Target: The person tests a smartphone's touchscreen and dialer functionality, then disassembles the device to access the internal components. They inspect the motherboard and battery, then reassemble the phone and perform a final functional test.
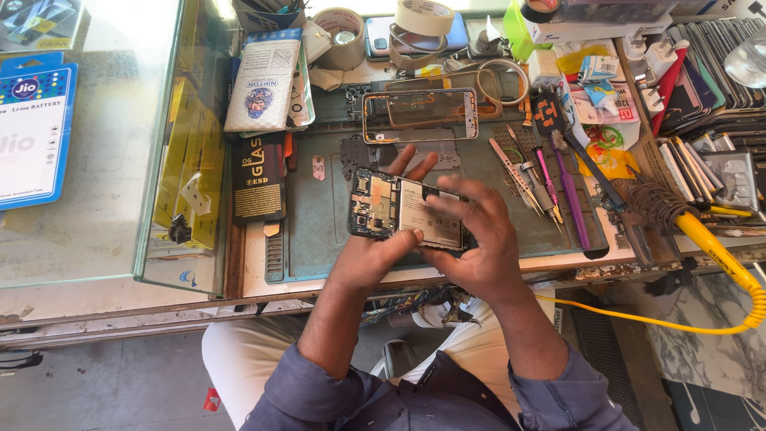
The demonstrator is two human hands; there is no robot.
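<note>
A phone repair shop counter

A grey work mat point(335, 215) is laid on the bench, with an opened phone point(407, 209) held over it. Tweezers point(517, 172) and screwdrivers point(570, 187) are spread to the right, tape rolls point(343, 36) are kept at the far edge, and a glass display case point(104, 144) is set at the left.

Matt grey rubber mat point(335, 215), glossy glass counter point(96, 160), shiny metal tweezers point(511, 168).
</note>
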